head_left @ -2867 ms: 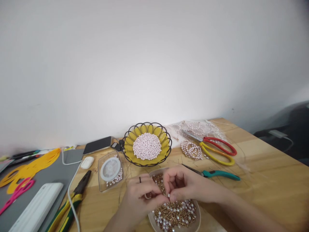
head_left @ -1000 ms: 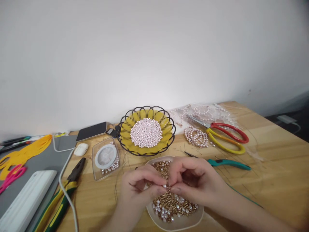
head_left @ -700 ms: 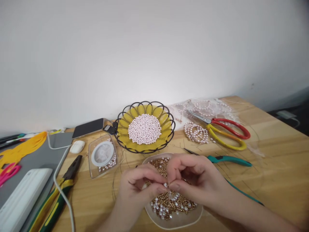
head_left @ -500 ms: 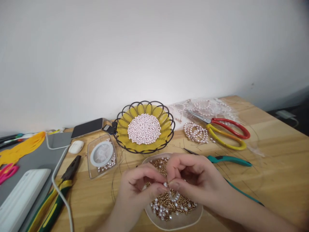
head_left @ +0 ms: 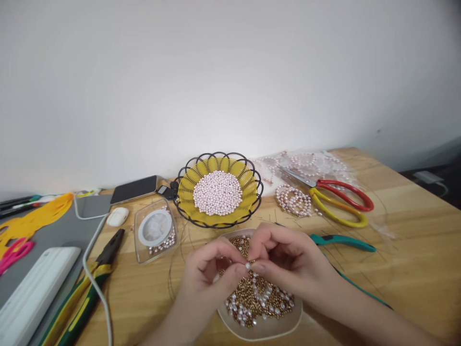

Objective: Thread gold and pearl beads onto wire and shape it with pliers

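Observation:
My left hand (head_left: 207,278) and my right hand (head_left: 288,262) meet fingertip to fingertip over a shallow clear dish (head_left: 264,331) of gold and white beads. Both pinch a short strand of white pearl beads (head_left: 256,286) that hangs down from the fingertips into the dish. A thin wire loop (head_left: 173,274) curves out to the left of my left hand. Both hands' fingers are curled closed.
A black wire basket (head_left: 219,192) with a yellow liner holds pale pink pearls. Red-and-yellow scissors (head_left: 334,204), a pearl coil (head_left: 292,201), teal-handled cutters (head_left: 340,241), a clear box with a spool (head_left: 155,230), pliers (head_left: 95,278), a phone (head_left: 135,189) and a white cable (head_left: 94,283) lie around.
The pinch has risen slightly and a short run of white pearls now hangs below the fingertips. The view has shifted a little; the table things have not moved.

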`<state>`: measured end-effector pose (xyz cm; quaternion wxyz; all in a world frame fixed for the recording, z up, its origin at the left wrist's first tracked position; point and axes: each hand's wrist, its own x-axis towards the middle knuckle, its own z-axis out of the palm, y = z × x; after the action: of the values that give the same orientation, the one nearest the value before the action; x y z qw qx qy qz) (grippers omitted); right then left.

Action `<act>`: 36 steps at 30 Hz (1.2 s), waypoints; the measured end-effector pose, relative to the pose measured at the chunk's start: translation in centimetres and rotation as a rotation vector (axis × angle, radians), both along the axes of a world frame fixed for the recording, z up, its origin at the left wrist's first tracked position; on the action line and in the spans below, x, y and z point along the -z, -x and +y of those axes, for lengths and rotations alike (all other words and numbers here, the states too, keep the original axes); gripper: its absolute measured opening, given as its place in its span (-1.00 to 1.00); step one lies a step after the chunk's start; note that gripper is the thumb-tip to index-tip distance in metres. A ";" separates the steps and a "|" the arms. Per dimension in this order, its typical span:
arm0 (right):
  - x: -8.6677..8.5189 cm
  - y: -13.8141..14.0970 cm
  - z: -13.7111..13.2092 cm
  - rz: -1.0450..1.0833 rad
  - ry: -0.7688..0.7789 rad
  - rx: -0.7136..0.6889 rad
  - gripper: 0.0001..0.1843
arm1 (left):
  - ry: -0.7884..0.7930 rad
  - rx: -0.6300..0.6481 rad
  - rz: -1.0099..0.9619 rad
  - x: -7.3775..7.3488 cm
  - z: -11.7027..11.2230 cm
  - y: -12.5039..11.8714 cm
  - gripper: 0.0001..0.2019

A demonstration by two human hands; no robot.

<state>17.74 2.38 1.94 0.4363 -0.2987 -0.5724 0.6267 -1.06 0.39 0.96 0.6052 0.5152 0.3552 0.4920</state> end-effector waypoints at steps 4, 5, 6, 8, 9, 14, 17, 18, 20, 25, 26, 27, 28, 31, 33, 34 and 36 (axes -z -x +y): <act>0.3 -0.1 0.1 -0.018 -0.060 0.016 -0.99 | -0.014 -0.001 -0.023 0.0 0.1 -0.2 -0.89; 0.3 -0.2 0.1 -0.023 -0.065 0.012 -0.98 | -0.017 -0.003 -0.022 0.0 0.1 -0.3 -0.89; 0.3 -0.2 0.2 -0.027 -0.071 0.010 -0.98 | -0.020 -0.006 -0.019 0.1 0.1 -0.3 -0.87; 0.2 -0.1 0.3 -0.027 -0.082 0.016 -0.94 | -0.023 -0.014 -0.014 0.2 0.0 -0.3 -0.85; 0.2 -0.1 0.3 -0.026 -0.087 0.019 -0.92 | -0.024 -0.015 -0.013 0.2 0.0 -0.3 -0.84; 0.2 0.1 0.2 0.011 -0.053 0.028 -0.88 | -0.033 0.027 -0.009 0.4 -0.1 0.1 -0.83; 0.4 0.0 0.3 0.074 0.031 0.025 -0.96 | -0.047 0.032 0.013 0.3 -0.2 0.3 -0.83; 0.5 -0.1 0.4 0.101 0.063 0.021 -0.98 | -0.054 0.018 0.012 0.3 -0.2 0.3 -0.82; 0.7 -0.1 0.5 0.155 0.125 0.004 -0.89 | -0.068 -0.010 0.002 0.2 -0.3 0.3 -0.80; 1.3 0.3 0.5 0.274 0.252 -0.073 -0.82 | -0.067 0.038 -0.012 0.1 -0.4 0.4 -0.89; 1.4 0.5 0.4 0.296 0.276 -0.089 -0.81 | -0.064 0.047 -0.013 0.1 -0.4 0.5 -0.90; 1.4 0.6 0.3 0.316 0.299 -0.102 -0.80 | -0.060 0.050 -0.014 0.1 -0.4 0.6 -0.90; 1.5 0.7 0.2 0.331 0.320 -0.112 -0.80 | -0.060 0.052 -0.013 0.1 -0.4 0.6 -0.90; 1.7 0.9 0.1 0.347 0.360 -0.132 -0.78 | -0.064 0.057 -0.011 0.3 -0.3 0.7 -0.90; 1.8 0.9 0.1 0.350 0.373 -0.136 -0.79 | -0.067 0.055 -0.013 0.4 -0.3 0.6 -0.90; 1.8 0.9 0.0 0.353 0.376 -0.135 -0.80 | -0.066 0.054 -0.014 0.4 -0.4 0.6 -0.89; 1.9 0.9 0.0 0.358 0.378 -0.128 -0.81 | -0.059 0.051 -0.017 0.4 -0.4 0.4 -0.90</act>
<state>16.82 2.39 0.06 0.4264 -0.2224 -0.3766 0.7917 -1.48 0.00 0.61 0.6049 0.5376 0.3224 0.4911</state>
